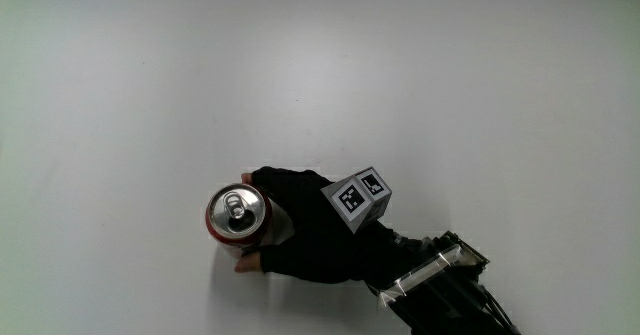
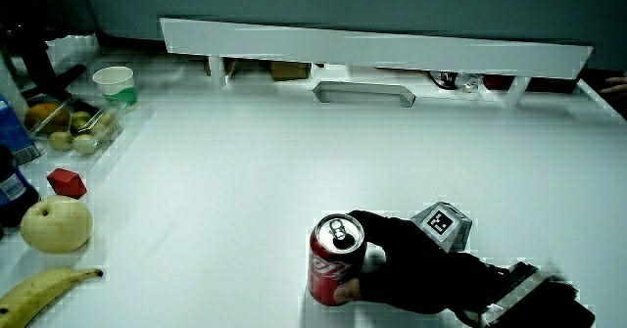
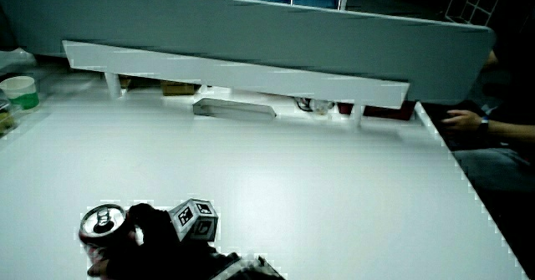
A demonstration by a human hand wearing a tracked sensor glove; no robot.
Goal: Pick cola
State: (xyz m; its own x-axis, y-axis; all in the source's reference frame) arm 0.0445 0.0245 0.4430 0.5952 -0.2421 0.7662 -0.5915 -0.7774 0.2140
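A red cola can (image 1: 238, 215) stands upright on the white table (image 1: 400, 85), silver top with pull tab facing up. The gloved hand (image 1: 305, 237) is wrapped around the can's side, thumb and fingers curled on it, the patterned cube (image 1: 359, 197) on its back. In both side views the can (image 2: 335, 259) (image 3: 102, 227) rests on the table with the hand (image 2: 411, 264) (image 3: 142, 242) closed around it, near the table's edge closest to the person.
In a side view a yellow apple (image 2: 56, 223), a banana (image 2: 44, 294), a small red block (image 2: 67, 182), a tray of fruit (image 2: 73, 124) and a paper cup (image 2: 115, 83) sit along one table edge. A low white partition (image 2: 372, 46) borders the table.
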